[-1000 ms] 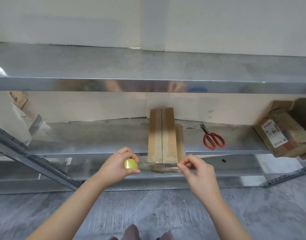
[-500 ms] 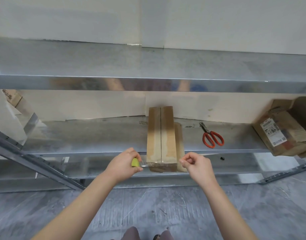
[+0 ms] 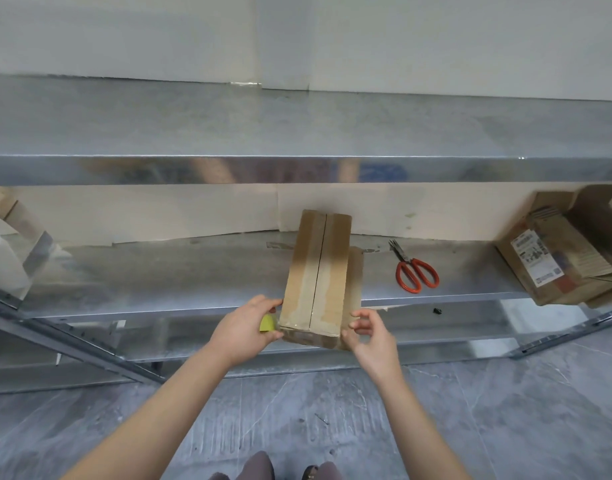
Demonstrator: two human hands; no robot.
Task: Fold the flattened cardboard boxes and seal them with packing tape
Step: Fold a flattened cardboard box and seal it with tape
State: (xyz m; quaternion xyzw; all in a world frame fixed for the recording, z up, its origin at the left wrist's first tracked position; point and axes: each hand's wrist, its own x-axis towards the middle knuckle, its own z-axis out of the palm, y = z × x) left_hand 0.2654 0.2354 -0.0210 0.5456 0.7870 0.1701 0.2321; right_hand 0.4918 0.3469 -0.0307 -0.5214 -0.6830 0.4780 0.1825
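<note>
Cardboard box (image 3: 318,271): left hand (image 3: 244,327) hides most of tape roll (image 3: 268,323).

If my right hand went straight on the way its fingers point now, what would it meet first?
The cardboard box: your right hand points left at its near right corner, very close; whether it touches is unclear.

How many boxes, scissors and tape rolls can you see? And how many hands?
Cardboard boxes: 2, the middle box between the hands and the labelled box on the right.
Scissors: 1, the red scissors.
Tape rolls: 1, the yellow-green tape roll held in the left hand.
Hands: 2, counting the right hand.
Total: 6.
</note>
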